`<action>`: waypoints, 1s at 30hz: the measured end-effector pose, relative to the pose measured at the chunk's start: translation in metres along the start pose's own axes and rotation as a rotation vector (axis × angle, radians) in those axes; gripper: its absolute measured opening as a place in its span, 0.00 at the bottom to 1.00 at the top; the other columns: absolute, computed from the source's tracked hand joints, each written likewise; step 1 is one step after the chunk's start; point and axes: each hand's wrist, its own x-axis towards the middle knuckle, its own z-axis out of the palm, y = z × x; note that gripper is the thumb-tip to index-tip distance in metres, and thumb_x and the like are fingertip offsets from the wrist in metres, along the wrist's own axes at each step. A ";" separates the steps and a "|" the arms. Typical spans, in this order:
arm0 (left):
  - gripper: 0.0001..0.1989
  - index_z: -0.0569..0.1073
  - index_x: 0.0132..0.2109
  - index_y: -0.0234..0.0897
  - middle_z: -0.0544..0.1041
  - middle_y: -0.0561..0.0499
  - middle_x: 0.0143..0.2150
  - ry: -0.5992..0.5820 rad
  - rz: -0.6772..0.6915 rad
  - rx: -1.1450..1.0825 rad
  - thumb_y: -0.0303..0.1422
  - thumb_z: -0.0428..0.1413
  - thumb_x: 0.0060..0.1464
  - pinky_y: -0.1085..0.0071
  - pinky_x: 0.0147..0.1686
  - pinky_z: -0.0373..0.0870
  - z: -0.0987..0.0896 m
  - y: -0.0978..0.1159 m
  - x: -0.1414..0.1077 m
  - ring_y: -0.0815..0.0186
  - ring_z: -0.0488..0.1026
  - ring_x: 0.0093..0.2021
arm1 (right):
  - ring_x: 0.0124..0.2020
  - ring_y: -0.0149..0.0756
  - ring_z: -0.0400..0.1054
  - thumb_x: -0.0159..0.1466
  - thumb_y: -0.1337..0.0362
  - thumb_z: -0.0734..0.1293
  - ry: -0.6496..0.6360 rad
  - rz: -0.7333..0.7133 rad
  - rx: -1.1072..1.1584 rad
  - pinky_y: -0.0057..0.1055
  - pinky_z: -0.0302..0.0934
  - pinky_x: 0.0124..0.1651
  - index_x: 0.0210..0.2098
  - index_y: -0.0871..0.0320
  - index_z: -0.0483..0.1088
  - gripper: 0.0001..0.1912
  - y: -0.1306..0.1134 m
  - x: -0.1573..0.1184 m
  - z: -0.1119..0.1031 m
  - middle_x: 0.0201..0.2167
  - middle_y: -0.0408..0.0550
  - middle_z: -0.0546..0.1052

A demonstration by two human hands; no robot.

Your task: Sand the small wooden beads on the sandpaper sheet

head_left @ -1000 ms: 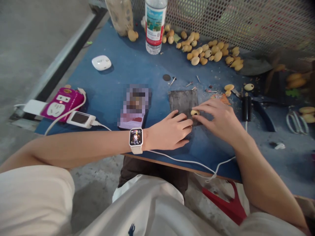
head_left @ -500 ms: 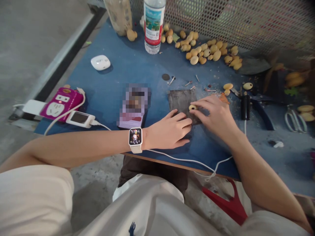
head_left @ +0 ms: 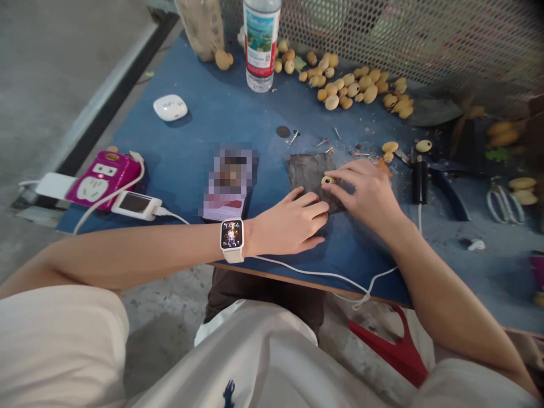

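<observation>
Between the thumb and fingers of my right hand is a small, round, pale-yellow nut-like piece with a dark hole facing left. It is over the dark, worn square pad, and I cannot tell whether it touches the pad. My left hand rests palm down with its fingers spread, the tips reaching the pad's lower edge. Nothing shows in that hand, and its palm is hidden. A phone with a blurred screen lies to the left of the pad.
Several yellow nut-like pieces are heaped along the back by a mesh panel. A water bottle stands there. On the right are a black-handled tool, pliers and scissors. A pink power strip lies left; a white cable crosses the front edge.
The whole view has shifted slightly. Both hands keep nearly the same pose over the pad, and the nut-like piece is still pinched in my right hand.
</observation>
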 end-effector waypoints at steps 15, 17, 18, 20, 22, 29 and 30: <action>0.16 0.87 0.63 0.32 0.86 0.38 0.69 -0.014 -0.007 0.016 0.39 0.64 0.85 0.45 0.77 0.72 -0.001 0.001 0.000 0.45 0.80 0.68 | 0.53 0.58 0.85 0.83 0.56 0.74 -0.002 -0.036 0.041 0.58 0.78 0.62 0.57 0.46 0.90 0.11 0.003 0.002 -0.002 0.51 0.54 0.91; 0.15 0.88 0.63 0.32 0.86 0.38 0.69 -0.017 -0.005 0.019 0.39 0.63 0.85 0.45 0.77 0.72 -0.001 0.001 0.000 0.45 0.80 0.68 | 0.53 0.58 0.85 0.83 0.55 0.73 -0.016 -0.049 0.042 0.58 0.78 0.62 0.57 0.47 0.90 0.11 0.003 0.003 -0.005 0.51 0.54 0.91; 0.16 0.87 0.64 0.31 0.86 0.38 0.69 -0.020 -0.003 0.020 0.39 0.63 0.85 0.45 0.77 0.72 0.000 0.000 0.000 0.45 0.80 0.68 | 0.52 0.57 0.85 0.84 0.55 0.73 -0.046 -0.068 0.051 0.58 0.79 0.62 0.57 0.47 0.90 0.11 0.003 0.002 -0.009 0.50 0.54 0.91; 0.18 0.86 0.66 0.30 0.86 0.38 0.69 -0.020 0.000 0.023 0.40 0.62 0.86 0.46 0.77 0.72 0.000 0.000 0.000 0.45 0.80 0.68 | 0.50 0.55 0.85 0.84 0.53 0.73 -0.127 -0.118 0.076 0.56 0.79 0.61 0.55 0.47 0.90 0.12 0.003 0.000 -0.020 0.49 0.53 0.91; 0.19 0.86 0.67 0.30 0.86 0.38 0.69 -0.014 0.000 0.022 0.40 0.62 0.86 0.46 0.77 0.73 0.001 0.000 0.000 0.46 0.80 0.68 | 0.48 0.54 0.85 0.85 0.52 0.72 -0.184 -0.161 0.099 0.54 0.80 0.59 0.55 0.48 0.90 0.13 0.003 -0.002 -0.029 0.47 0.52 0.91; 0.17 0.87 0.65 0.29 0.86 0.37 0.70 -0.014 -0.005 0.021 0.40 0.62 0.86 0.44 0.78 0.72 0.000 0.000 0.000 0.45 0.80 0.69 | 0.52 0.56 0.85 0.84 0.57 0.74 -0.056 -0.086 0.071 0.58 0.80 0.62 0.57 0.48 0.91 0.11 -0.001 0.004 -0.012 0.51 0.55 0.91; 0.18 0.87 0.64 0.29 0.86 0.37 0.70 -0.018 -0.005 0.021 0.40 0.62 0.86 0.45 0.77 0.72 0.000 0.000 0.000 0.45 0.80 0.69 | 0.53 0.57 0.85 0.83 0.57 0.74 -0.048 -0.066 0.070 0.59 0.79 0.62 0.57 0.46 0.91 0.11 -0.001 0.005 -0.010 0.51 0.54 0.91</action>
